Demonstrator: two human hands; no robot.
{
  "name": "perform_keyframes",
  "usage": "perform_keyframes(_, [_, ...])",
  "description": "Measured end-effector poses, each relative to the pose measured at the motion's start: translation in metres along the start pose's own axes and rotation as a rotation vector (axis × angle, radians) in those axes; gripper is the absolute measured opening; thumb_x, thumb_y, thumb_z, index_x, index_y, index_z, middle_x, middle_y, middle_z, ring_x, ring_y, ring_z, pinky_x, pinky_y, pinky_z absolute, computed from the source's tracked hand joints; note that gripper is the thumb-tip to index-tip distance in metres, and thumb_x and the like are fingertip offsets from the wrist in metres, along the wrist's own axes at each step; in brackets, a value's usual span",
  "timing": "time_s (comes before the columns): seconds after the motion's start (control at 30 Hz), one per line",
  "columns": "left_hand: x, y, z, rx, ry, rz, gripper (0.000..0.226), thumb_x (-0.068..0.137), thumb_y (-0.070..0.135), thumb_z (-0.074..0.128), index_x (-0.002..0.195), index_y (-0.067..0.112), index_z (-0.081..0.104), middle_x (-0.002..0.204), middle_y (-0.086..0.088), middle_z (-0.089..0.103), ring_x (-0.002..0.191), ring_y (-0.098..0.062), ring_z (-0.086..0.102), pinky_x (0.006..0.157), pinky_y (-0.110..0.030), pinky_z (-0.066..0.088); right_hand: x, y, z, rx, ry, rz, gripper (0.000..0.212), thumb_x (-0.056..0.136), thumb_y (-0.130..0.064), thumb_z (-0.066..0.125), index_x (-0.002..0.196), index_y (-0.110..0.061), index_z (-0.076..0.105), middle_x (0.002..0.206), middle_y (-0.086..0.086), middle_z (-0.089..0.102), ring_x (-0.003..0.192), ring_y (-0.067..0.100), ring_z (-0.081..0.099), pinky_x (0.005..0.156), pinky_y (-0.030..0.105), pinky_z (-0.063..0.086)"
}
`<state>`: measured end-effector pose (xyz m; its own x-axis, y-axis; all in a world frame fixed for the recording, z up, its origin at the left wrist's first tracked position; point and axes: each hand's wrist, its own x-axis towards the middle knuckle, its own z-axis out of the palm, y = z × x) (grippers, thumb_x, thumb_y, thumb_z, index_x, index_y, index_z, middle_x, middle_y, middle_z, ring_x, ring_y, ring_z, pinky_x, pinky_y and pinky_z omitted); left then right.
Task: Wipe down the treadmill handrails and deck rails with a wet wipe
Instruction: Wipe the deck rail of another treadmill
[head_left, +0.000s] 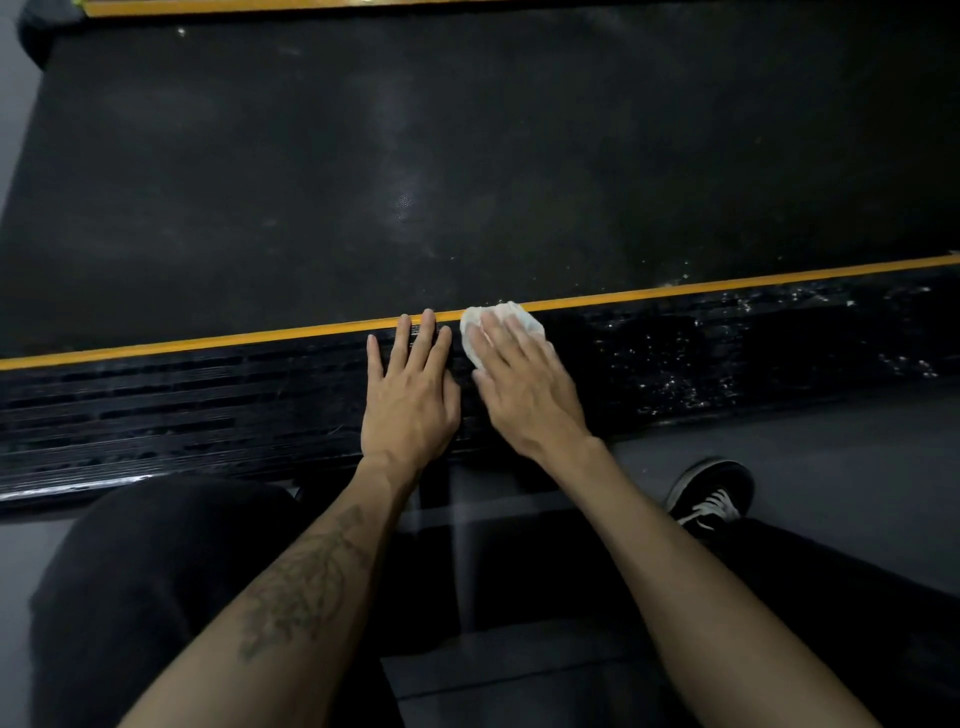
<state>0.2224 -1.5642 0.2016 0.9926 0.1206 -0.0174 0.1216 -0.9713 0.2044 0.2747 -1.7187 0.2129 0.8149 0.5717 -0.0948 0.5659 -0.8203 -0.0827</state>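
Both arms reach forward, left hand (410, 395) flat with fingers spread, right hand (524, 384) flat, fingers straight.

No text, label, brand, number or sign can be read anywhere, neither on the ribbed deck rail (208, 405) nor on anything around it

Dim grey floor (831, 467)

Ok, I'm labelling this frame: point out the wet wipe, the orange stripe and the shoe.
wet wipe (511, 316): head view, exposed far edge.
orange stripe (208, 340): head view, left stretch.
shoe (714, 491): head view, laced top.
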Motion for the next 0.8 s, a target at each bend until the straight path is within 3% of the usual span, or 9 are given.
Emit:
perform_keyframes(0.07, [0.0,0.0,0.0,0.005,0.001,0.001,0.06,0.103,0.032,0.032,0.16,0.016,0.032,0.172,-0.004,0.014,0.159,-0.027,0.005,0.127,-0.059,0.006,-0.004,0.022,-0.001,-0.045,0.04,0.079,0.056,0.111,-0.031,0.009,0.165,-0.015,0.003,0.173,0.007,0.001,0.159,0.022,-0.004,0.128,0.041,0.005])
perform_keyframes(0.13, [0.0,0.0,0.0,0.002,0.003,-0.003,0.059,0.104,0.032,0.033,0.16,0.016,0.032,0.172,-0.004,0.014,0.159,-0.027,0.005,0.127,-0.059,0.007,-0.008,0.034,-0.003,-0.003,0.078,0.297,0.056,0.112,-0.031,0.012,0.165,-0.014,0.005,0.172,0.009,0.003,0.159,0.023,-0.003,0.128,0.041,0.003])
perform_keyframes(0.23, [0.0,0.0,-0.001,0.007,0.001,-0.003,0.059,0.104,0.033,0.033,0.161,0.016,0.031,0.172,-0.004,0.014,0.159,-0.027,0.005,0.127,-0.059,0.007,-0.002,0.014,-0.005,0.132,0.11,0.476,0.06,0.11,-0.037,0.018,0.164,-0.013,0.012,0.172,0.009,0.005,0.159,0.024,0.0,0.129,0.044,0.003])
perform_keyframes(0.4, [0.0,0.001,-0.002,0.004,0.001,-0.006,0.061,0.103,0.033,0.031,0.161,0.016,0.031,0.172,-0.004,0.014,0.16,-0.026,0.004,0.127,-0.058,0.005,-0.012,0.008,-0.002,0.006,0.006,0.054,0.059,0.111,-0.039,0.022,0.165,-0.018,0.012,0.172,0.002,0.002,0.159,0.021,-0.002,0.129,0.039,0.002])
perform_keyframes(0.47, [0.0,0.002,-0.001,0.009,0.006,-0.004,0.06,0.103,0.033,0.033,0.161,0.016,0.032,0.172,-0.004,0.015,0.16,-0.027,0.005,0.127,-0.059,0.006,-0.015,0.03,-0.003,0.024,0.027,0.085,0.058,0.111,-0.039,0.022,0.164,-0.018,0.016,0.172,0.003,0.005,0.159,0.019,-0.001,0.129,0.037,0.002])
perform_keyframes(0.53, [0.0,0.002,0.0,0.017,0.014,0.0,0.059,0.104,0.033,0.034,0.16,0.016,0.032,0.172,-0.005,0.016,0.159,-0.027,0.006,0.126,-0.059,0.006,-0.014,0.039,-0.006,0.078,0.071,0.256,0.06,0.11,-0.039,0.021,0.164,-0.014,0.017,0.172,0.006,0.008,0.159,0.02,0.001,0.129,0.038,0.003])
perform_keyframes(0.63, [0.001,0.001,0.001,0.027,0.014,0.0,0.059,0.104,0.035,0.031,0.16,0.017,0.032,0.171,-0.005,0.016,0.159,-0.027,0.006,0.126,-0.06,0.007,-0.01,0.014,-0.005,0.155,0.102,0.425,0.062,0.11,-0.042,0.022,0.164,-0.012,0.013,0.172,0.008,0.006,0.159,0.021,0.001,0.129,0.041,0.002])
perform_keyframes(0.7, [0.001,0.002,0.001,0.031,0.013,0.005,0.06,0.103,0.036,0.03,0.16,0.017,0.032,0.171,-0.005,0.016,0.159,-0.027,0.006,0.126,-0.06,0.008,-0.013,-0.008,-0.001,0.168,0.093,0.31,0.062,0.11,-0.042,0.026,0.164,-0.013,0.015,0.172,0.007,0.007,0.159,0.022,0.001,0.129,0.04,0.001])
perform_keyframes(0.8, [0.001,0.001,0.001,0.036,0.019,0.006,0.061,0.103,0.036,0.024,0.16,0.017,0.032,0.171,-0.005,0.016,0.159,-0.027,0.006,0.126,-0.06,0.008,-0.025,-0.002,0.002,0.055,0.035,0.068,0.062,0.108,-0.043,0.013,0.164,-0.016,0.013,0.172,0.005,0.004,0.159,0.021,-0.001,0.129,0.041,0.006])
